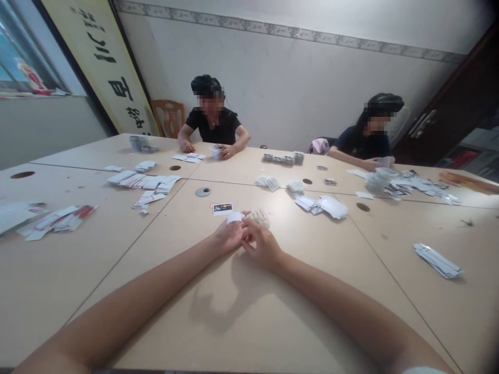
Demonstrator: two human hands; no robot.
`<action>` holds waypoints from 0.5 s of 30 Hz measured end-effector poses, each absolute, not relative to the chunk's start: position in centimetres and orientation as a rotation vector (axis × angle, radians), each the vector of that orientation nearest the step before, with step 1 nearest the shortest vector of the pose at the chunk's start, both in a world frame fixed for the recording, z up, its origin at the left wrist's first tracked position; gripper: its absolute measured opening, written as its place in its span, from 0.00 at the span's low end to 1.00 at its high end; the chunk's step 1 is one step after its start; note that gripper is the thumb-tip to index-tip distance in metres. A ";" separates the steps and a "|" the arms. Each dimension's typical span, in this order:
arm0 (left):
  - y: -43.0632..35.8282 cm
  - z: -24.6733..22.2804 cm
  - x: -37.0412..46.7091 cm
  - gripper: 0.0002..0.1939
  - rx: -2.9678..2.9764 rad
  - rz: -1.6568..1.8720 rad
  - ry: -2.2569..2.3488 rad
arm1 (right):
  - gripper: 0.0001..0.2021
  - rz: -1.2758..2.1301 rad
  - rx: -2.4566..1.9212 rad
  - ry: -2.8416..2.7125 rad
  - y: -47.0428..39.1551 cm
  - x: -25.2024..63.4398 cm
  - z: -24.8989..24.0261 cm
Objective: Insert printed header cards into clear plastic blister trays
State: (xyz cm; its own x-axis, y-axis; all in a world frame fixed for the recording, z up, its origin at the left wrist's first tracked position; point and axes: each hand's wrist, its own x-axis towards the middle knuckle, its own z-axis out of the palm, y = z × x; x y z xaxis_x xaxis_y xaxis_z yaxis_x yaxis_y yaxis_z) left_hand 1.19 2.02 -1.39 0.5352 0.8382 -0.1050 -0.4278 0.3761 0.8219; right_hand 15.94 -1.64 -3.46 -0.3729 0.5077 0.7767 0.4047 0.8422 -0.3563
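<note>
Above the middle of the table, my left hand (pixel 230 235) is turned palm up, its fingers curled around a small curved white paper (pixel 234 217). My right hand (pixel 262 243) meets it from the right, thumb and fingertips pinched together beside the left fingers. What the right fingertips grip is too small to tell. Just beyond them is a pale packet with printed marks (pixel 259 218); I cannot tell whether it is held or lies on the table. A white-edged card with a dark picture (pixel 223 209) lies flat past my left hand.
White paper pieces (pixel 144 181) and red-marked strips (pixel 62 221) are spread at left. More packets (pixel 331 206) lie ahead, and a white bundle (pixel 437 261) at right. Two people (pixel 214 122) (pixel 364 143) sit across, handling things. The table has round holes (pixel 363 206).
</note>
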 end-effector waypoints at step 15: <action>0.8 -1.0 1.2 0.25 1.404 1.176 1.040 | 0.39 0.348 -0.850 -1.546 -1.3 16.3 -2.2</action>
State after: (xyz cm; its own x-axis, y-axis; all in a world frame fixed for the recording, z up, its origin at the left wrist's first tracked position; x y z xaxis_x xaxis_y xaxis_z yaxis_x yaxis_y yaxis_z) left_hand 1.19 0.84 -0.97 0.1612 0.9773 0.1378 0.0169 -0.1423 0.9897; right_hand 16.33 -1.29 -2.24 0.0481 0.6867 0.7254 0.3099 0.6801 -0.6644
